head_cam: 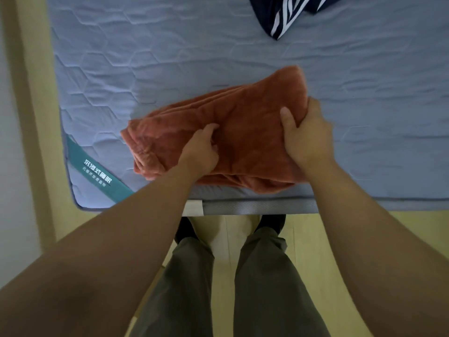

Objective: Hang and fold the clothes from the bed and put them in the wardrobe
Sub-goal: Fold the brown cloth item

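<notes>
A folded rust-orange fleece garment [245,117] lies near the front edge of the blue quilted mattress [145,57]. My left hand [201,152] grips its lower middle, thumb on top and fingers curled into the cloth. At the garment's right end my right hand [306,132] holds the fabric, thumb across the top and fingers wrapped round the far side. A dark navy garment with white stripes [289,13] lies at the top of the view, partly cut off.
The mattress's front edge [255,206] runs just ahead of my legs and feet. A teal label strip [97,170] crosses its front left corner. Pale wooden floor [413,229] shows below the bed, and a pale wall or frame [26,117] runs along the left.
</notes>
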The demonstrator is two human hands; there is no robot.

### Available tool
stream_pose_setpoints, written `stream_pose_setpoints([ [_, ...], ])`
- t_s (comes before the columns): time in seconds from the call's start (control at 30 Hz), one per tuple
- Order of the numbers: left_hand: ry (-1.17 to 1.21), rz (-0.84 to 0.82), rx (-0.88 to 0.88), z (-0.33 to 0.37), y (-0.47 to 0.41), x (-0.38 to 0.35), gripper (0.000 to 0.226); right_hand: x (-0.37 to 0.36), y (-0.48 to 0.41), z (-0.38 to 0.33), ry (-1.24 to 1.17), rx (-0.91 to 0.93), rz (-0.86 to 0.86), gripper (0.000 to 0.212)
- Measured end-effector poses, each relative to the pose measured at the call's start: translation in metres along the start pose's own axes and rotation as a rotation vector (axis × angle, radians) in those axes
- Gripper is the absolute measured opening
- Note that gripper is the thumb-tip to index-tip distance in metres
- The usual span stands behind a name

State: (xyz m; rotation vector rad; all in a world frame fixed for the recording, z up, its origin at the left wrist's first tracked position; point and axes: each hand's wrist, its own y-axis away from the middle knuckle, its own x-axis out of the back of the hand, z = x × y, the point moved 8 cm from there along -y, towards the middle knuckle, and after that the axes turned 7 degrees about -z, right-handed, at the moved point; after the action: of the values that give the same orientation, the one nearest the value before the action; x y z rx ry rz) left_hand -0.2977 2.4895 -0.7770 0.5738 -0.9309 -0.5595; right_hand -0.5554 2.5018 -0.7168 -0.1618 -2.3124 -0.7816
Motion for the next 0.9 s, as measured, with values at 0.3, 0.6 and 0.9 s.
stream_pose_setpoints([
  [0.3,1.106,-0.256,0.319,-0.016,0.026,0.016,0.032,-0.051,0.079,-0.129,0.014,0.257,-0.104,0.075],
  [0.6,1.123,0.342,0.414,-0.150,0.064,0.110,0.022,-0.169,0.121,-0.193,0.240,0.361,-0.239,0.088],
  [0.9,1.013,0.109,0.511,-0.198,0.051,0.067,0.024,-0.231,0.125,-0.193,0.274,0.347,-0.240,0.087],
])
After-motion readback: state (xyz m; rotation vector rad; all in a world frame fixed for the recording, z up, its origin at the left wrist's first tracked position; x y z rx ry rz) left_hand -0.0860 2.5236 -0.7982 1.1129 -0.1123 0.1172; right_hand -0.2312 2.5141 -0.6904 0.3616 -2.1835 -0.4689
